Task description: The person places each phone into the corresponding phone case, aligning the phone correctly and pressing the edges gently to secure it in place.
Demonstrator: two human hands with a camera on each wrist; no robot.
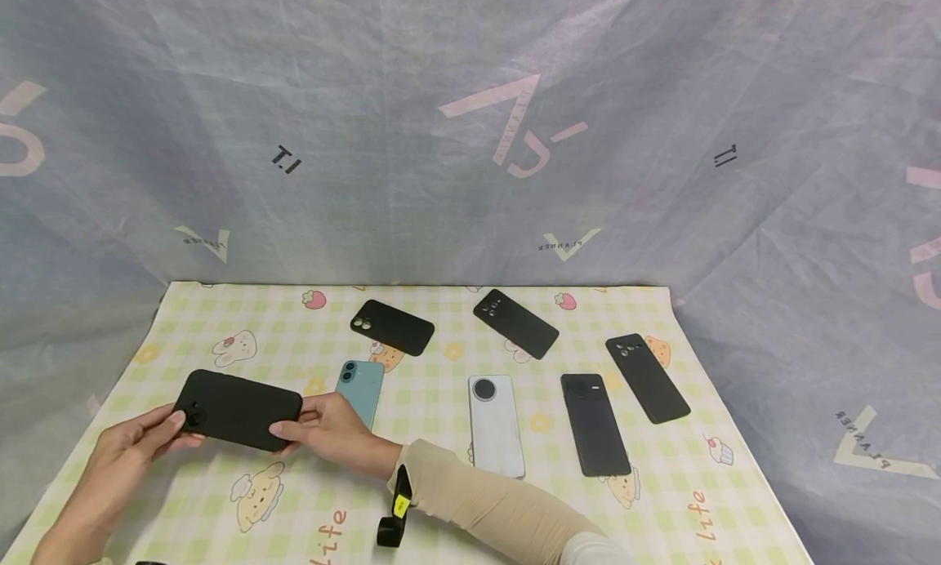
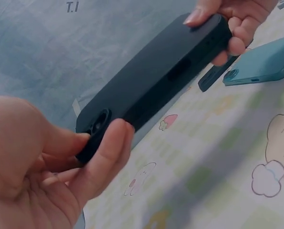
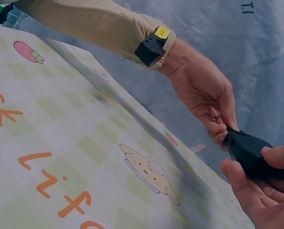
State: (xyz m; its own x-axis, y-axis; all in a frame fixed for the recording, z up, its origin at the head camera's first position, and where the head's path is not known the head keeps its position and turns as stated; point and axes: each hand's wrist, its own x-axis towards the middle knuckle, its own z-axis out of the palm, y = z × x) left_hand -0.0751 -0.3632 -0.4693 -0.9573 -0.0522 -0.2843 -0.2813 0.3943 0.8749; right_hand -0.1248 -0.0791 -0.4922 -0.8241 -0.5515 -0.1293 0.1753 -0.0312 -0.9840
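Note:
A black phone (image 1: 238, 410), seemingly in a black case, is held above the table, its back with the camera lenses facing up. My left hand (image 1: 132, 447) pinches it at the lens end, thumb by the lenses. At the opposite end my right hand (image 1: 331, 424) grips it between thumb and fingers. The left wrist view shows the lens cutout (image 2: 100, 123) close to the left fingertips. Just behind the right hand lies a teal phone (image 1: 363, 385), partly hidden by that hand. Fingers cover part of the held phone (image 3: 249, 150) in the right wrist view.
Black phone cases lie at the back left (image 1: 393, 326), back middle (image 1: 516, 324) and right (image 1: 648, 379). A white phone (image 1: 496, 426) and a black phone (image 1: 595, 426) lie nearer. The checked tablecloth (image 1: 544, 508) meets a grey curtain (image 1: 412, 222) behind.

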